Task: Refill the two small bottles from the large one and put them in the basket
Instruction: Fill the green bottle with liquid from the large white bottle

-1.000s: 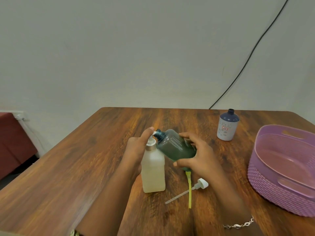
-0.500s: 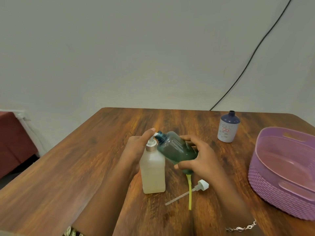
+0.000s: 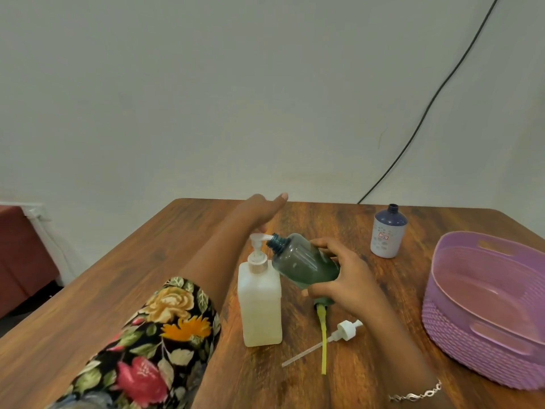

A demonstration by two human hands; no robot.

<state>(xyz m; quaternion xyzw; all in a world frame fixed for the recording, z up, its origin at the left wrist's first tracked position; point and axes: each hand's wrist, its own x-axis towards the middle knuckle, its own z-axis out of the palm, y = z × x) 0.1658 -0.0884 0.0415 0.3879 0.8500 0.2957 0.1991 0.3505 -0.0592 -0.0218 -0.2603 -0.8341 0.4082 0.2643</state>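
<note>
The large white pump bottle [image 3: 260, 305] stands on the wooden table [image 3: 141, 270]. The left hand [image 3: 259, 212] is spread flat, fingers straight, just above its pump head. To the bottle's right, the right hand [image 3: 345, 278] grips the tilted teal small bottle [image 3: 303, 265], its open mouth at the nozzle. Farther right stand the capless purple-and-white small bottle [image 3: 387, 233] and the purple basket [image 3: 460, 349].

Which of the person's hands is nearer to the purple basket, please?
The right hand, gripping the tilted green bottle left of the basket; the left hand hovers above the pump bottle, farther away.
</note>
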